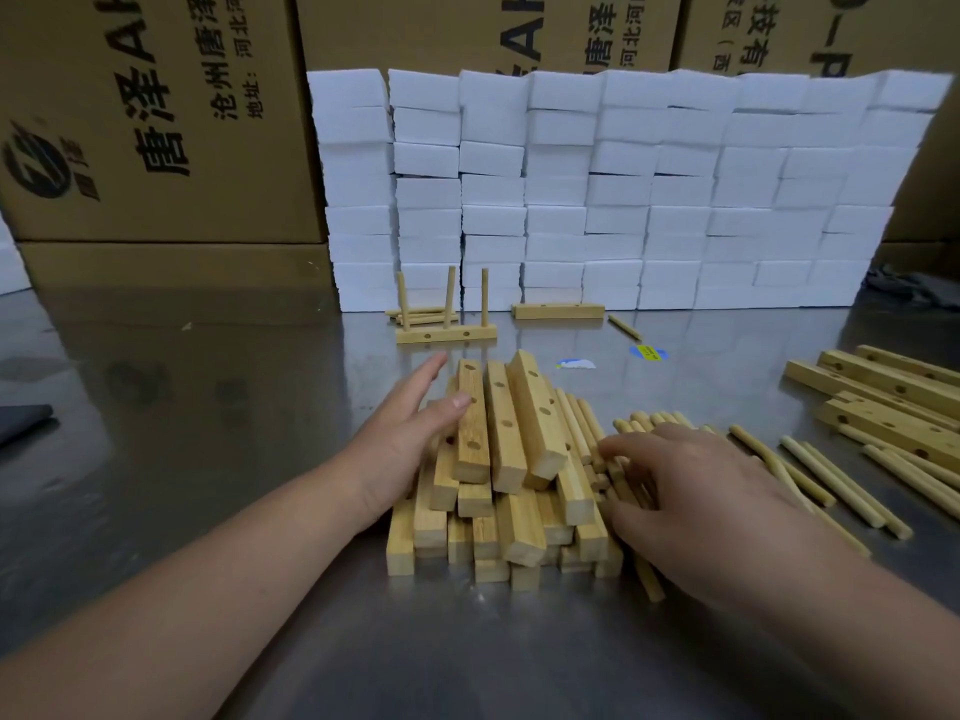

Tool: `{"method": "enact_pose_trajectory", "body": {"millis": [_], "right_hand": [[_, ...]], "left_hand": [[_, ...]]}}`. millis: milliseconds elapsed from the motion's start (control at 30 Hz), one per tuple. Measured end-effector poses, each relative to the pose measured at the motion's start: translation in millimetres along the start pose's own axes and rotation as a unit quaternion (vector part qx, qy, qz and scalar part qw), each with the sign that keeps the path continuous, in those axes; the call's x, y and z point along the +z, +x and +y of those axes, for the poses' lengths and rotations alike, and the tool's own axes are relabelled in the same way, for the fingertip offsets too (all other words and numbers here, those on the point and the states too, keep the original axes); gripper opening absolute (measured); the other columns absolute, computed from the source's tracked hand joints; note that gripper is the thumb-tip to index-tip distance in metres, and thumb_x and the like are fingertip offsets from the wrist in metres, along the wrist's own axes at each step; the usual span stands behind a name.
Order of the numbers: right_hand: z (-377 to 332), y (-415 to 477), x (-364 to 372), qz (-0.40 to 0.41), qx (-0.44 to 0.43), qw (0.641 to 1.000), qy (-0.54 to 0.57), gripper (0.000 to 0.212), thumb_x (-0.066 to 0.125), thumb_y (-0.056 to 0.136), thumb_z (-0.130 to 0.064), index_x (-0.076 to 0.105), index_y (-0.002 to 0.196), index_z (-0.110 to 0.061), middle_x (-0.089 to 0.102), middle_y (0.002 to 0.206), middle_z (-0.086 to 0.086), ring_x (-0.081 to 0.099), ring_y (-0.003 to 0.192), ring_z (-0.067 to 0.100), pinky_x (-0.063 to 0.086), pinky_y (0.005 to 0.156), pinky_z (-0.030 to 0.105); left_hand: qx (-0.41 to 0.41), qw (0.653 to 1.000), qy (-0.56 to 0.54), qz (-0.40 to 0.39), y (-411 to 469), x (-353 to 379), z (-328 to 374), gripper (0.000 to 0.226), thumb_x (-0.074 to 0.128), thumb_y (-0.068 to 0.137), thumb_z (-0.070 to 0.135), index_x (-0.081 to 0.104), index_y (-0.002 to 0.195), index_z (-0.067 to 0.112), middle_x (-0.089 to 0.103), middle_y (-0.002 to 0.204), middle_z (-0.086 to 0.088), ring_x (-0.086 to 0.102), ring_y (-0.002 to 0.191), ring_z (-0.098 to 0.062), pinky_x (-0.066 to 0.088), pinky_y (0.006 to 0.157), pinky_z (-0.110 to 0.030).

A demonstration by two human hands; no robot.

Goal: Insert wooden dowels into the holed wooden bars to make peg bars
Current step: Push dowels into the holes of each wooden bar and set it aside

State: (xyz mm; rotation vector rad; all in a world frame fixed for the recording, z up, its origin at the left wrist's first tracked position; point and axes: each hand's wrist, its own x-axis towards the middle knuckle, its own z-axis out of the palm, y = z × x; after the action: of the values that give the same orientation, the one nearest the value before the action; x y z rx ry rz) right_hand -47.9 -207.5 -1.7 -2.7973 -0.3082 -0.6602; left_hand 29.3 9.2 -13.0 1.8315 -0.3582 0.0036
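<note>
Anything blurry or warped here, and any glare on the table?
Head view: the right hand is motion-blurred, the left hand sharper; the white foam blocks bow at the edges from the wide lens; the steel table softly mirrors the cardboard boxes, no harsh glare.

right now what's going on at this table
A person is making peg bars by hand. The left hand rests open against a pile of holed bars, thumb on a top bar. The right hand lies over loose dowels beside the pile; motion blur hides whether it grips one. Further back stands one peg bar with three upright dowels, and an empty bar lies to its right.
</note>
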Motion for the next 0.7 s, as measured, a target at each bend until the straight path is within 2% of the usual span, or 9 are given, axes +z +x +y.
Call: {"method": "enact_pose_trajectory", "body": {"millis": [100,200,300,400,500,567,633,700], "right_hand": [[-1.3,0.4,2.8,0.008,0.002,1.0,-0.012,0.039,0.047,0.086,-0.041,0.044,0.125,-0.042,0.046,0.101,-0.014,0.034,0.088,0.007,0.028,0.073,0.02],[-1.6,0.7,4.9,0.019,0.004,1.0,-0.017,0.035,0.048,0.088,-0.038,0.047,0.122,-0.04,0.047,0.102,-0.014,0.035,0.09,0.006,0.024,0.071,0.018],[-1.1,1.8,5.3,0.036,0.002,0.999,-0.023,0.028,0.046,0.088,-0.03,0.054,0.114,-0.038,0.052,0.101,-0.014,0.043,0.097,0.007,0.022,0.066,0.018],[-1.1,3.2,3.5,0.047,0.011,0.999,-0.023,0.024,0.046,0.088,-0.026,0.06,0.106,-0.034,0.057,0.1,-0.012,0.047,0.094,0.008,0.026,0.066,0.018],[-2.5,3.2,1.1,0.044,0.013,0.999,-0.009,0.016,0.049,0.087,-0.032,0.061,0.098,-0.033,0.057,0.093,-0.013,0.046,0.085,0.007,0.029,0.059,0.016],[-3.1,3.0,0.1,0.041,0.016,0.999,-0.005,0.011,0.05,0.087,-0.035,0.059,0.092,-0.034,0.055,0.088,-0.014,0.044,0.079,0.005,0.024,0.056,0.007],[-3.9,3.0,-0.8,0.036,0.026,0.999,-0.009,0.006,0.05,0.086,-0.037,0.056,0.088,-0.035,0.053,0.084,-0.015,0.041,0.072,0.004,0.021,0.054,0.006],[-4.6,2.9,-1.8,0.033,0.04,0.999,-0.009,0.003,0.051,0.086,-0.037,0.052,0.084,-0.035,0.05,0.079,-0.016,0.038,0.067,0.002,0.021,0.051,0.008]], "left_hand": [[0.001,0.999,0.012,-0.044,-1.3,-0.1,0.6,0.083,0.06,0.07,0.063,0.023,0.142,0.042,0.025,0.151,0.009,0.026,0.135,-0.011,0.02,0.11,-0.033],[-0.005,0.999,0.016,-0.048,-1.7,0.8,0.7,0.087,0.065,0.067,0.054,0.025,0.142,0.04,0.025,0.151,0.008,0.027,0.134,-0.008,0.02,0.112,-0.035],[-0.004,1.0,-0.01,-0.011,-1.6,1.4,3.0,0.072,0.052,0.071,0.039,0.032,0.14,0.038,0.032,0.148,0.007,0.031,0.134,-0.013,0.021,0.113,-0.039],[0.016,1.0,-0.015,0.021,0.2,1.0,3.8,0.052,0.04,0.089,0.013,0.041,0.135,0.037,0.04,0.139,0.008,0.033,0.131,-0.014,0.024,0.11,-0.033],[0.022,0.999,-0.037,0.028,1.1,-1.4,4.1,0.054,0.032,0.087,0.001,0.053,0.123,0.035,0.051,0.123,0.009,0.047,0.117,-0.01,0.036,0.098,-0.021],[0.031,0.998,-0.041,0.035,0.3,-2.5,3.8,0.05,0.032,0.087,-0.001,0.061,0.113,0.029,0.059,0.111,0.011,0.056,0.098,0.001,0.044,0.077,-0.008],[0.034,0.997,-0.049,0.049,0.2,-2.7,2.8,0.046,0.032,0.087,-0.003,0.064,0.102,0.026,0.063,0.099,0.01,0.061,0.079,0.007,0.044,0.061,-0.006],[0.034,0.995,-0.059,0.066,0.4,-2.2,2.3,0.044,0.033,0.087,-0.003,0.065,0.098,0.023,0.064,0.094,0.007,0.062,0.072,0.008,0.044,0.058,-0.006]]}}
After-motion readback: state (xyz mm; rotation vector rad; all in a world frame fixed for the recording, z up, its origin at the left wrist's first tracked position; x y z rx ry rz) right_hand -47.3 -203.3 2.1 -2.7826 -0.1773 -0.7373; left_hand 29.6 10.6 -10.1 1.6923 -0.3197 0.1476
